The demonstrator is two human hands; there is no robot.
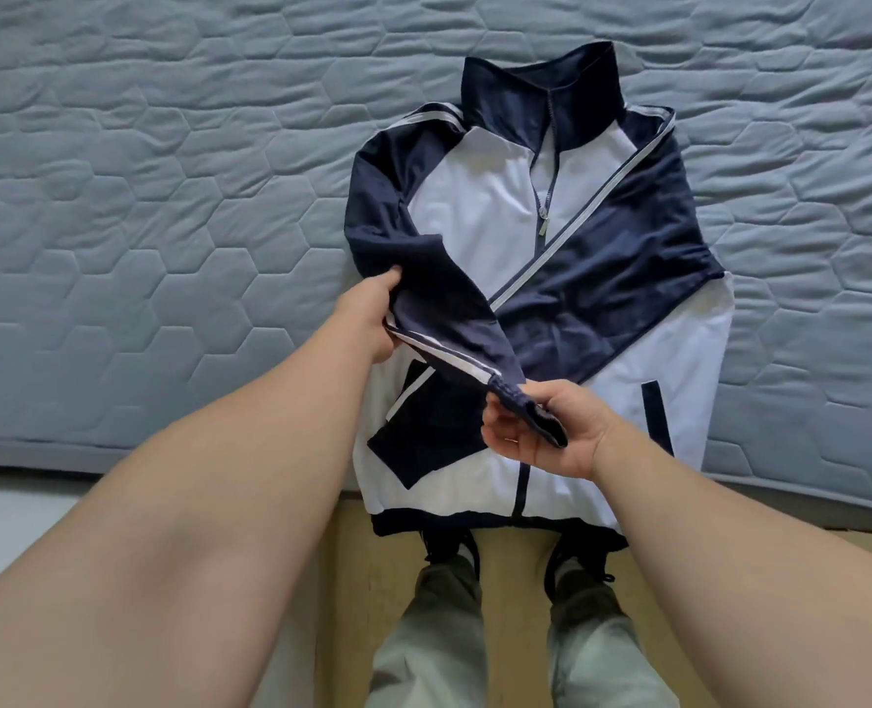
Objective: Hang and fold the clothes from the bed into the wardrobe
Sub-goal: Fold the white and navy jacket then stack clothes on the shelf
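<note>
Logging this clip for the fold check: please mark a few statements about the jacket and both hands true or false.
1. The jacket lies front up on the mattress. True.
2. The right hand pinches the cuff of the raised sleeve. True.
3. The left hand rests flat on the mattress. False: it grips the raised sleeve further up.
4. The other sleeve is spread out sideways. False: it lies folded diagonally across the chest.
5. The hem hangs past the mattress's near edge. True.
</note>
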